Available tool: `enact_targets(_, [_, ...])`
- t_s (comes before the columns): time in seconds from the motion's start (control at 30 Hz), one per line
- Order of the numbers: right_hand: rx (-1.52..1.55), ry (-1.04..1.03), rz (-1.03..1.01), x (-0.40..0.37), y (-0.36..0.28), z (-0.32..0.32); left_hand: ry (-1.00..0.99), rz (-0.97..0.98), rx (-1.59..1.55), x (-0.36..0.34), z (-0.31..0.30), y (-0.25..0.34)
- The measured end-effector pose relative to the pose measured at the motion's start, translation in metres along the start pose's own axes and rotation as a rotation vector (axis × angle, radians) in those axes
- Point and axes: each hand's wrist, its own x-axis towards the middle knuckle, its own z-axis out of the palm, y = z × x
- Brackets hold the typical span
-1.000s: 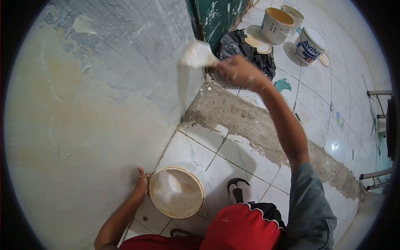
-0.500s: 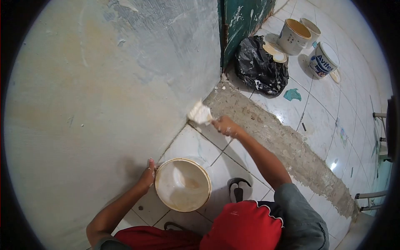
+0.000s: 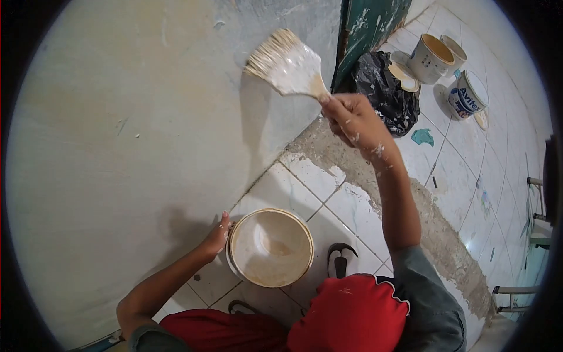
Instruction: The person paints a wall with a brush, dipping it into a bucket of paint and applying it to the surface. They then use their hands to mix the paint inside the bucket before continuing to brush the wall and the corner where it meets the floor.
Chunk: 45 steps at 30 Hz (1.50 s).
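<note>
My right hand (image 3: 355,123) is closed round the handle of a wide paintbrush (image 3: 293,67), raised in front of the wall (image 3: 146,135). Thick white paint coats the brush head, and its bristles point up and to the left. White specks dot the hand and wrist. Low on the left, my left hand (image 3: 217,237) grips the side of a round bucket (image 3: 275,249) with a stained rim. Its thumb points up beside the rim; the other fingers are mostly hidden. The bucket's inside has whitish and tan residue.
A green door edge (image 3: 372,26) adjoins the wall. Beyond it are a black plastic bag (image 3: 384,91), several paint buckets including an Avitex one (image 3: 466,97), and a teal scrap (image 3: 422,136). A rough cement strip (image 3: 437,214) crosses the tiles (image 3: 352,220). Metal legs (image 3: 516,290) stand at the right.
My right hand has lifted the paintbrush from the wall's bottom corner to higher up in front of the wall. My left hand stays on the bucket, and the view has shifted slightly.
</note>
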Motion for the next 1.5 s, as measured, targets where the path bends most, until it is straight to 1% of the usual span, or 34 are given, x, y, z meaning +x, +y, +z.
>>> enact_targets(0.07, [-0.080, 0.059, 0.106, 0.001, 0.041, 0.002, -0.012, 0.040, -0.007, -0.004, 0.001, 0.004])
enact_targets(0.13, [-0.037, 0.016, 0.245, 0.003, 0.098, 0.008, 0.032, 0.069, 0.018, -0.008, 0.003, 0.006])
enact_targets(0.17, [-0.072, 0.027, 0.325, 0.002, 0.126, 0.012, 0.033, 0.080, 0.015, -0.008, 0.003, 0.006])
enact_targets(0.2, [-0.107, 0.041, 0.403, 0.000, 0.148, 0.014, 0.024, 0.060, -0.028, -0.009, 0.003, 0.005])
enact_targets(0.23, [-0.185, 0.055, 0.423, -0.003, 0.164, 0.018, 0.014, 0.041, -0.068, -0.010, 0.004, 0.005])
enact_targets(0.27, [-0.262, 0.073, 0.442, -0.007, 0.176, 0.021, 0.011, 0.057, -0.062, -0.012, 0.005, 0.006])
enact_targets(0.33, [-0.291, 0.073, 0.442, -0.011, 0.185, 0.029, -0.030, 0.109, -0.055, -0.018, 0.008, 0.010])
enact_targets(0.37, [-0.316, 0.059, 0.456, -0.007, 0.182, 0.029, 0.036, 0.048, -0.044, -0.021, 0.012, 0.015])
enact_targets(0.4, [-0.317, 0.068, 0.435, -0.001, 0.178, 0.025, 0.043, 0.069, -0.037, -0.023, 0.014, 0.018])
enact_targets(0.47, [-0.430, 0.078, 0.237, 0.003, 0.120, 0.018, 0.041, 0.113, -0.004, -0.029, 0.016, 0.018])
enact_targets(0.5, [-0.481, 0.063, 0.203, 0.005, 0.088, 0.012, 0.030, 0.126, -0.010, -0.025, 0.014, 0.013])
enact_targets(0.53, [-0.461, 0.081, 0.151, 0.005, 0.055, 0.008, 0.038, 0.135, -0.011, -0.026, 0.011, 0.011])
enact_targets(0.6, [-0.415, 0.133, 0.043, 0.000, -0.007, 0.004, -0.040, 0.213, 0.024, -0.026, 0.007, 0.007])
enact_targets(0.63, [-0.340, 0.141, -0.020, -0.002, -0.039, 0.004, -0.040, 0.220, 0.017, -0.019, 0.003, 0.002])
enact_targets(0.67, [-0.261, 0.146, -0.032, -0.010, -0.073, 0.008, -0.036, 0.208, 0.009, -0.009, -0.002, -0.006])
enact_targets(0.73, [-0.162, 0.100, -0.037, -0.009, -0.099, 0.013, -0.039, 0.198, -0.004, -0.007, -0.002, -0.012])
enact_targets(0.83, [-0.166, 0.095, -0.001, -0.009, -0.057, 0.017, -0.011, 0.219, 0.036, -0.009, -0.002, -0.005])
enact_targets(0.87, [-0.292, 0.073, 0.063, -0.013, -0.041, 0.022, 0.006, 0.221, 0.013, -0.008, -0.002, -0.005])
enact_targets(0.9, [-0.238, 0.011, 0.144, -0.006, -0.001, 0.027, 0.023, 0.214, -0.007, -0.009, 0.000, -0.007])
enact_targets(0.93, [-0.261, -0.001, 0.162, -0.008, 0.032, 0.035, 0.023, 0.212, -0.016, -0.013, 0.001, -0.005])
enact_targets(0.97, [-0.279, -0.010, 0.176, -0.013, 0.059, 0.043, 0.009, 0.159, -0.032, -0.018, 0.002, -0.001])
enact_targets(1.0, [-0.297, -0.028, 0.273, -0.018, 0.077, 0.049, -0.002, 0.109, -0.046, -0.021, 0.003, 0.003])
enact_targets(1.07, [-0.351, -0.041, 0.450, -0.025, 0.110, 0.060, 0.010, 0.104, -0.039, -0.024, 0.005, 0.005])
enact_targets(1.13, [-0.382, -0.048, 0.453, -0.020, 0.137, 0.062, 0.022, 0.107, -0.024, -0.024, 0.003, 0.005])
enact_targets(1.17, [-0.377, -0.046, 0.443, -0.019, 0.115, 0.062, 0.014, 0.123, -0.009, -0.021, 0.002, 0.002])
enact_targets(1.23, [-0.487, -0.072, 0.277, -0.018, 0.061, 0.048, -0.016, 0.142, 0.000, -0.022, -0.001, 0.000])
enact_targets(1.27, [-0.472, -0.044, 0.267, -0.015, 0.034, 0.041, -0.018, 0.141, -0.002, -0.025, 0.000, -0.002])
enact_targets(1.3, [-0.456, -0.013, 0.258, -0.011, 0.008, 0.033, 0.019, 0.184, -0.050, -0.027, 0.001, -0.004])
enact_targets(1.33, [-0.509, -0.027, 0.123, -0.011, -0.016, 0.023, 0.055, 0.227, -0.098, -0.027, 0.002, -0.005])
enact_targets(1.4, [-0.305, 0.044, 0.051, -0.017, -0.072, 0.014, 0.041, 0.197, -0.078, -0.023, -0.002, -0.007])
enact_targets(1.43, [-0.232, 0.097, -0.046, -0.020, -0.094, 0.013, 0.034, 0.168, -0.060, -0.022, -0.001, -0.009])
enact_targets(1.47, [-0.062, 0.136, -0.128, -0.021, -0.112, 0.015, 0.027, 0.162, -0.066, -0.021, 0.002, -0.009])
enact_targets(1.5, [-0.063, 0.100, -0.117, -0.017, -0.126, 0.010, 0.036, 0.158, -0.070, -0.019, 0.003, -0.007])
